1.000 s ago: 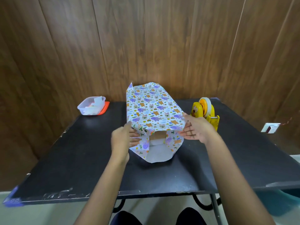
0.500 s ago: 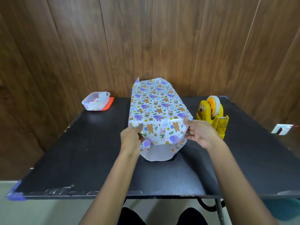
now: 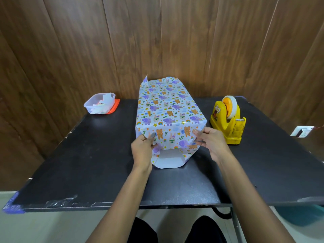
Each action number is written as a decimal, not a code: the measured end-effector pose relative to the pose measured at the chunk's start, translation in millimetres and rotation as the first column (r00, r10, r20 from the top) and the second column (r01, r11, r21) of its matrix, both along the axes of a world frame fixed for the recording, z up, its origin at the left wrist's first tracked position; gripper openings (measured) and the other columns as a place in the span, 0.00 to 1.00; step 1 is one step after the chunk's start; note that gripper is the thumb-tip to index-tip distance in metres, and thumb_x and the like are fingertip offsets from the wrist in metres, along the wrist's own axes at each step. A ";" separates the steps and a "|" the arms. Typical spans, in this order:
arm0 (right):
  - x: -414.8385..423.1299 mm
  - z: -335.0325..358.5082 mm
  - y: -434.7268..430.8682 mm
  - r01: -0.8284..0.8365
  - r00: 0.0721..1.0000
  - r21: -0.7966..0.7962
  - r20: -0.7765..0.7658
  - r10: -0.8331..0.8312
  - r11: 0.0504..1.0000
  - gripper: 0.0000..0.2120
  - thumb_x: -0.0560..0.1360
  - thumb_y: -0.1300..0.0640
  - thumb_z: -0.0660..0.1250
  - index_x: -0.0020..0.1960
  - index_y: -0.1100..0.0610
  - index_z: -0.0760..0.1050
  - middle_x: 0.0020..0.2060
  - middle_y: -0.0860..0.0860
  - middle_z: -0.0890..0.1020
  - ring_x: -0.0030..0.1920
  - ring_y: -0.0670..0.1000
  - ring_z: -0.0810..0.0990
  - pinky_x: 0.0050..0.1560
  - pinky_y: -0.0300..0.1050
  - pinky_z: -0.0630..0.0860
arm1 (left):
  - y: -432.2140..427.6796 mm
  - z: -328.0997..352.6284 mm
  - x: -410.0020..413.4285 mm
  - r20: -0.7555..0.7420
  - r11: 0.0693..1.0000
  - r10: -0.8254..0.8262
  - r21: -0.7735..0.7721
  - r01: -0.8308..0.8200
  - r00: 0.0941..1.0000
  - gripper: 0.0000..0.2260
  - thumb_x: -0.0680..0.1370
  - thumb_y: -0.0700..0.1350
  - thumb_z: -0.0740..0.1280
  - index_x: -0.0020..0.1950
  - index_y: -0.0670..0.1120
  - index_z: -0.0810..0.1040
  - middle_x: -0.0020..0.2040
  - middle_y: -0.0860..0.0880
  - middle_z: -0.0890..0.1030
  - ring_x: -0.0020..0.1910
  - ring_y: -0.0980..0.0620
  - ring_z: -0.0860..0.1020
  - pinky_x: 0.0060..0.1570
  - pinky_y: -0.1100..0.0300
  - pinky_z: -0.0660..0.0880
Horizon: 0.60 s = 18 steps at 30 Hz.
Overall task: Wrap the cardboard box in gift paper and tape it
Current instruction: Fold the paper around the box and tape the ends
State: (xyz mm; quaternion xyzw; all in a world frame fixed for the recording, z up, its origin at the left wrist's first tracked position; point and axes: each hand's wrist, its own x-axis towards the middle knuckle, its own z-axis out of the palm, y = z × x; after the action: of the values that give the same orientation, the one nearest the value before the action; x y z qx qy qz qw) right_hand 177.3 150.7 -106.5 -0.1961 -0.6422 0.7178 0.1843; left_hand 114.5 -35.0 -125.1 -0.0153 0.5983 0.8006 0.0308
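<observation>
Two hands, the left hand (image 3: 142, 151) and right hand (image 3: 210, 142), pinch the gift paper (image 3: 166, 106) folded over the hidden box's near end, mid-surface (image 3: 87, 163), left of the tape dispenser (image 3: 228, 120).

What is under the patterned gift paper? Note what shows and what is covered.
The box itself is hidden. The gift paper covers the top and sides, and the left hand and right hand hold a flap down over the near end. Only the paper's white inside shows.
</observation>
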 end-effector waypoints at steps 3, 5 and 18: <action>0.5 -3.3 -5.0 0.045 0.998 -0.001 -0.038 -0.045 0.999 0.05 0.74 0.64 0.68 0.42 0.56 0.79 0.35 0.47 0.84 0.34 0.45 0.83 0.35 0.36 0.79 | 3.7 -3.4 -3.5 0.000 0.999 0.045 -0.028 -0.045 0.999 0.18 0.75 0.39 0.70 0.30 0.45 0.64 0.39 0.43 0.74 0.40 0.47 0.72 0.44 0.52 0.71; -0.5 -4.4 -8.2 0.078 0.996 0.012 -0.036 -0.078 0.997 0.06 0.74 0.64 0.68 0.41 0.56 0.79 0.39 0.51 0.84 0.39 0.50 0.82 0.43 0.44 0.80 | 5.5 -3.7 -5.7 -0.009 0.993 0.076 -0.088 -0.077 0.997 0.20 0.74 0.41 0.70 0.30 0.46 0.62 0.37 0.43 0.73 0.39 0.47 0.70 0.41 0.53 0.69; -2.1 -6.4 -14.7 0.146 0.989 0.082 -0.012 -0.145 0.986 0.08 0.75 0.61 0.68 0.37 0.60 0.77 0.36 0.51 0.82 0.36 0.47 0.80 0.35 0.37 0.78 | -7.6 -5.1 0.0 -0.021 0.994 -0.102 0.027 0.103 0.995 0.09 0.75 0.45 0.69 0.40 0.41 0.74 0.40 0.42 0.74 0.40 0.45 0.74 0.50 0.52 0.75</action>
State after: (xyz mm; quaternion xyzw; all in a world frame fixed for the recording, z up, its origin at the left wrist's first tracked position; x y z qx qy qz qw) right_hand 175.2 136.0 -112.9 -0.2326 -0.6548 0.6757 0.2461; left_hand 114.6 -42.6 -130.2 0.0239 0.5874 0.8063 0.0662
